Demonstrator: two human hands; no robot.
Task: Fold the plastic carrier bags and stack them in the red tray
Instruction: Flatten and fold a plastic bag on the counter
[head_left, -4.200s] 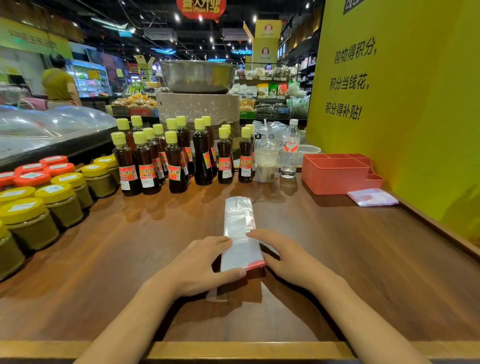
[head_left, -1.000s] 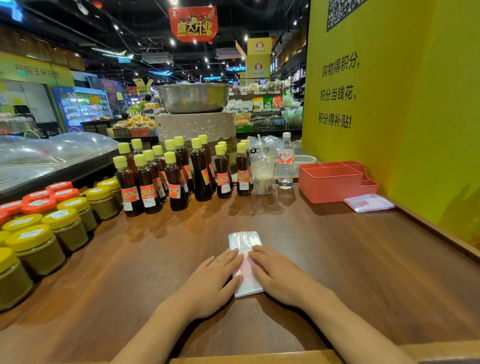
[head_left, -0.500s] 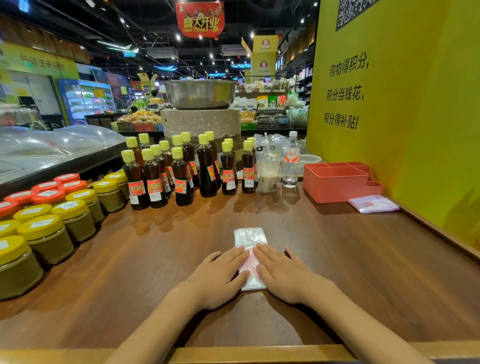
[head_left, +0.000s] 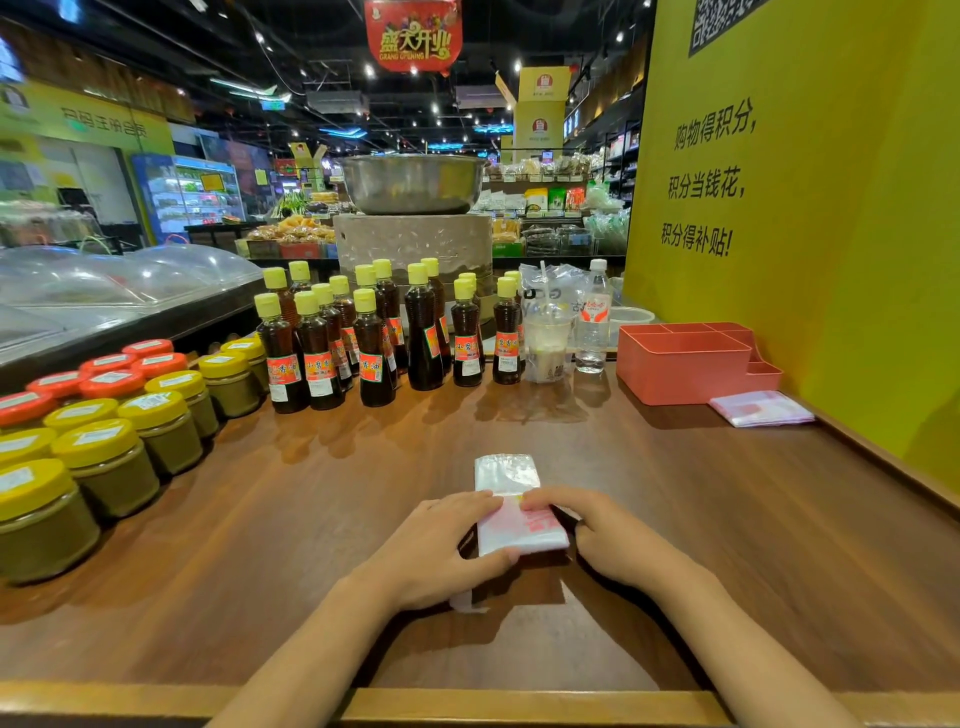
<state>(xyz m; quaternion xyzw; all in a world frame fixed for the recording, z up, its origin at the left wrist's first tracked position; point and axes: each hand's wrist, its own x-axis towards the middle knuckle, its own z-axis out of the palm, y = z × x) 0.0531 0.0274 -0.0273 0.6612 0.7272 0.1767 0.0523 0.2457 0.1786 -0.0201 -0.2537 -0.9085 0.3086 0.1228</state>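
Note:
A folded clear plastic carrier bag (head_left: 505, 472) with red print lies on the wooden counter (head_left: 727, 519) in front of me. My left hand (head_left: 441, 551) grips its near left edge, thumb under and fingers on top. My right hand (head_left: 610, 540) holds the right edge, fingertips on the top fold. The bag's near end is raised off the counter and casts a shadow below. The red tray (head_left: 680, 369) stands at the far right by the yellow wall. A folded bag (head_left: 761, 408) lies next to it, outside it.
Dark sauce bottles (head_left: 374, 343) with yellow caps line the back. Jars (head_left: 104, 457) with yellow and red lids fill the left side. A drink cup (head_left: 545, 348) and a water bottle (head_left: 595, 322) stand left of the tray. A yellow wall (head_left: 831, 234) bounds the right.
The long strip of bag was folded shorter. Both hands lay flat on it half a second ago; now they hold its edges and its near end is lifted.

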